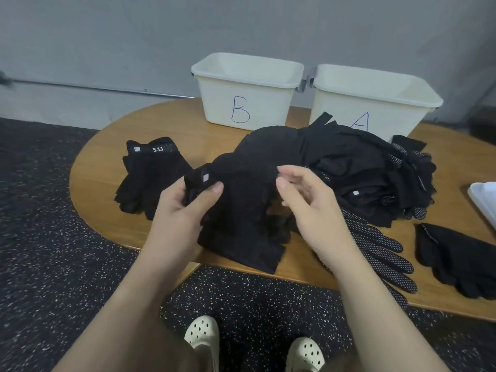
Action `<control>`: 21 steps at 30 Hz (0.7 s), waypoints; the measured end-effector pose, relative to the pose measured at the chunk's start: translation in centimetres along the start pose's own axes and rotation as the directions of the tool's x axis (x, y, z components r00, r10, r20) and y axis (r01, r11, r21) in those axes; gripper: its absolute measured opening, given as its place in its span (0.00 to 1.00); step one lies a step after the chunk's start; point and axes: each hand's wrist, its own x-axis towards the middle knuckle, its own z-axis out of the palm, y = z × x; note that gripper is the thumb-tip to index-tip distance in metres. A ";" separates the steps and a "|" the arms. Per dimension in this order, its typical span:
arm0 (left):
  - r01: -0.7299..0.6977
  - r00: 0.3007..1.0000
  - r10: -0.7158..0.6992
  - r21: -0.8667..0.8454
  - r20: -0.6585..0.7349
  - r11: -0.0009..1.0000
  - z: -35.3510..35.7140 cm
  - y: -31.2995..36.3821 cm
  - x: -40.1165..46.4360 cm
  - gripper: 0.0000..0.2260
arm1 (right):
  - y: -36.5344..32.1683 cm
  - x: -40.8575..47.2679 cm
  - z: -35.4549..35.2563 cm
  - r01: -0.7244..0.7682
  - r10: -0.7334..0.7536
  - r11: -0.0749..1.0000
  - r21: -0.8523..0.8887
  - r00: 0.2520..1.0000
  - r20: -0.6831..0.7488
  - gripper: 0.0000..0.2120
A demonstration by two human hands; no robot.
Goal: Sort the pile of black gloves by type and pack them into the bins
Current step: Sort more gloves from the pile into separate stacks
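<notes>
I see my left hand (188,202) gripping one end of a black glove (241,210), thumb pressed over the cloth just below a small pale square tag on its cuff; whatever is printed on that tag is too small to read. My right hand (303,202) is at the other side of the same glove with thumb and fingers loosely curled; the fingertips (281,182) sit at its upper edge, but I cannot tell whether they pinch it or only touch it. The glove is lifted above the near edge of the worktop (107,167), its lower end draping over that edge.

Toward the left end of the worktop lies a small stack of black gloves (150,181) whose top cuff band reads "5.11" in white beside a small square logo. The main pile of gloves (362,170) sits behind my right hand, reaching the back edge; some in it carry white grip dots. A dotted glove (381,253) lies flat near the front edge, and a plain black glove (456,261) lies toward the right end.

Along the back edge stand two cream bins: bin B (244,89), marked with a blue handwritten "B", and bin A (375,103), marked "A", partly hidden by the pile.
</notes>
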 end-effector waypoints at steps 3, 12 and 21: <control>0.045 0.998 -0.042 -0.072 0.047 0.996 -0.5 0.4 -0.3 0.12 | 0.5 0.2 -0.1 -0.226 0.196 0.954 0.199 0.967 0.162 0.23; -0.034 0.994 0.004 0.281 0.109 0.959 -2.0 -0.6 0.2 0.09 | 0.5 -0.4 -0.7 -0.285 0.228 0.937 0.204 0.937 0.264 0.08; -0.118 0.978 0.205 0.713 -0.037 0.691 -2.1 -2.3 1.2 0.10 | 1.7 -1.3 0.0 -0.307 0.302 0.952 0.018 0.945 0.126 0.04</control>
